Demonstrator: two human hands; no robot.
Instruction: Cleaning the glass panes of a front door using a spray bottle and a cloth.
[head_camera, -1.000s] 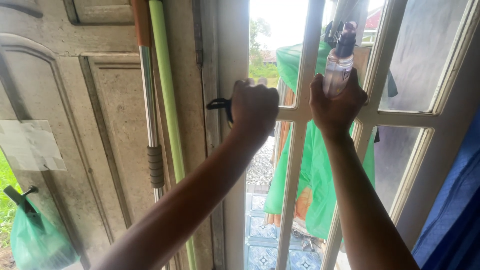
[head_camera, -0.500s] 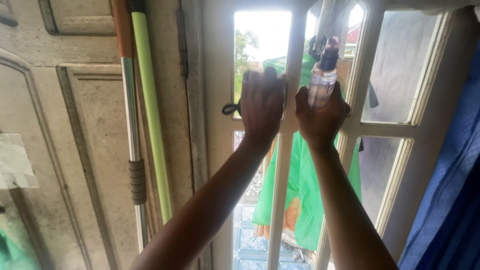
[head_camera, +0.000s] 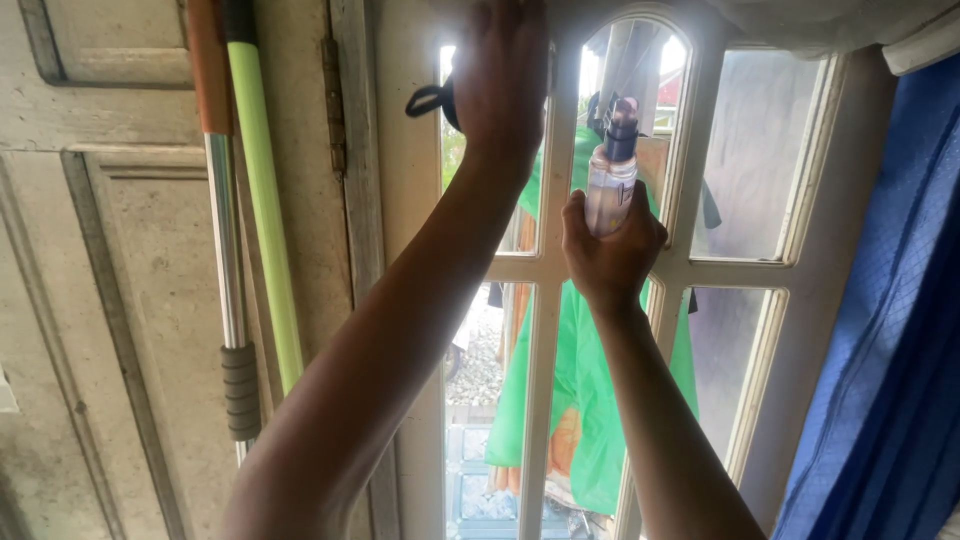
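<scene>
My left hand (head_camera: 500, 70) is raised high against the top of the left glass pane, pressing a dark cloth (head_camera: 432, 98) whose loop sticks out to the left. My right hand (head_camera: 607, 250) grips a clear spray bottle (head_camera: 609, 185) with a dark nozzle, held upright in front of the white window frame (head_camera: 545, 270) near the middle bar. The window has several panes with arched tops.
A metal pole with an orange top (head_camera: 222, 240) and a light green pole (head_camera: 262, 200) lean against a weathered wooden door (head_camera: 110, 300) on the left. A blue curtain (head_camera: 880, 350) hangs on the right. Green fabric (head_camera: 580, 390) hangs outside behind the glass.
My left hand has slid upward with the cloth from the pane's lower part to its top. My right hand with the bottle stays near the middle bar. The view shifted right.
</scene>
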